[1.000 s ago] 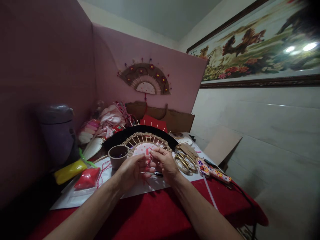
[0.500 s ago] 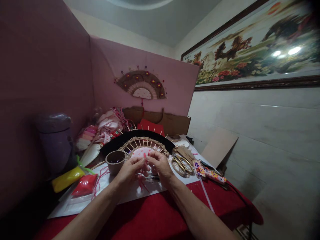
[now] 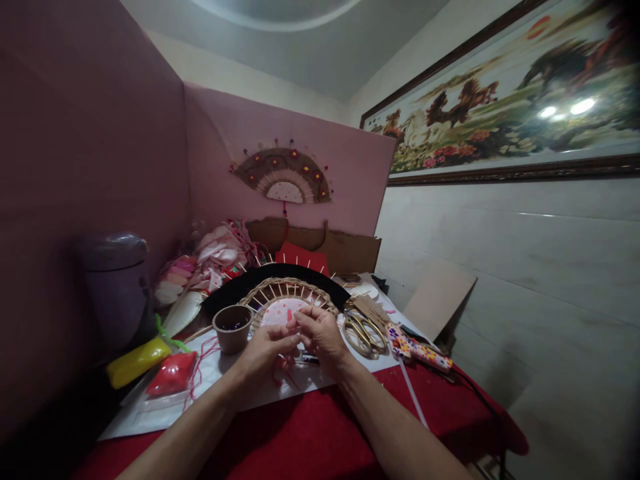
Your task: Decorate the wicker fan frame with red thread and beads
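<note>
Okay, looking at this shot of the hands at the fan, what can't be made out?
All in the head view:
Red piece: too small and partly behind fingers; cord or ribbon, and which hand grips it, unclear.
Polka-dot half-circle: lower part hidden by the left hand and right hand.
Brown cup: contents too dark to identify.
Framed horse picture: right end cut off by the image edge.

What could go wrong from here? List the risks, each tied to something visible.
The thin red cord seems held only by the fingertips of the left hand and right hand, so it might slip from the grip; its dangling strands could also tangle.

The brown cup stands close beside the left hand, so a sideways move could knock it.

The gold-handled scissors lie near the right hand and might get bumped.
</note>
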Available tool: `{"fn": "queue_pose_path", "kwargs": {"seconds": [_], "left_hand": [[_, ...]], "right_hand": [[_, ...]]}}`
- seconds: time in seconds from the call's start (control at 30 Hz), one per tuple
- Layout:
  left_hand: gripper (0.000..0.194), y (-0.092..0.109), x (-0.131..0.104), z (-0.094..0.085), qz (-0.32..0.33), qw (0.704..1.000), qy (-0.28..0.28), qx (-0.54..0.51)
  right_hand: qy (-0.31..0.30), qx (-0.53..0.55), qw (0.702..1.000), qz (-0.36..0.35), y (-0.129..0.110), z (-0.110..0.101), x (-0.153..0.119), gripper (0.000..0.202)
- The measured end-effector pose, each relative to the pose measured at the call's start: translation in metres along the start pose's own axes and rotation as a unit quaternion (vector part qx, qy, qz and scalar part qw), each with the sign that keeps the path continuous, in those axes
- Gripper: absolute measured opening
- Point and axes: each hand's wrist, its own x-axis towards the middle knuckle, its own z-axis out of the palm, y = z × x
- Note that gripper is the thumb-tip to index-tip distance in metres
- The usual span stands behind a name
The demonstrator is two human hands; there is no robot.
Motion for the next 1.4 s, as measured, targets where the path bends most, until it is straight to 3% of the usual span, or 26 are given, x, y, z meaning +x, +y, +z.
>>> {"fn": "queue_pose_path", "kwargs": {"seconds": [0.1,0.17,0.3,0.37,0.47,0.57,0.63,0.87,1.03,1.07,1.2,1.33,1.4], "left_hand": [[0.031,0.006,-0.002,0.002,0.062,0.994,-0.007,0.089],[0.026,0.01,-0.004,0.004,0.133,0.97,0.033,0.198],[0.021,0.022,-0.012,0.005,0.215,0.85,0.191,0.441],[0.02,0.031,-0.019,0.004,0.204,0.786,0.244,0.531],[0.025,0.042,-0.029,-0.002,0.143,0.705,0.27,0.64],[0.026,0.046,-0.037,-0.012,0.072,0.644,0.274,0.71],[0.026,0.045,-0.04,-0.02,0.048,0.622,0.262,0.736],[0.027,0.062,-0.042,-0.024,0.037,0.612,0.244,0.751],[0.021,0.094,-0.014,-0.018,0.162,0.63,0.249,0.718],[0.021,0.101,-0.002,-0.015,0.192,0.638,0.253,0.701],[0.019,0.121,0.066,0.012,0.279,0.69,0.213,0.634],[0.017,0.12,0.153,0.049,0.284,0.722,0.146,0.614],[0.017,0.112,0.197,0.063,0.264,0.73,0.118,0.619]], "right_hand": [[-0.005,0.002,1.0,0.001,0.001,0.0,0.0,0.032],[0.0,0.004,1.0,-0.006,0.001,0.0,0.0,0.033],[0.01,0.009,1.0,-0.022,0.003,-0.002,0.002,0.034],[0.014,0.008,1.0,-0.027,0.004,-0.003,0.003,0.034],[0.019,-0.001,0.999,-0.031,0.006,-0.003,0.002,0.033],[0.025,-0.014,0.999,-0.034,0.007,-0.002,0.001,0.031],[0.027,-0.027,0.999,-0.034,0.008,-0.001,-0.001,0.029],[0.038,-0.109,0.992,-0.045,0.019,0.005,0.002,0.023],[0.072,-0.212,0.97,-0.094,0.023,0.009,-0.003,0.012],[0.075,-0.251,0.959,-0.109,0.023,0.01,-0.006,0.01],[0.043,-0.539,0.829,-0.139,0.019,0.018,-0.015,0.011],[-0.019,-0.651,0.741,-0.162,0.023,0.023,-0.017,0.011],[-0.039,-0.667,0.716,-0.201,0.031,0.02,-0.016,0.014]]}}
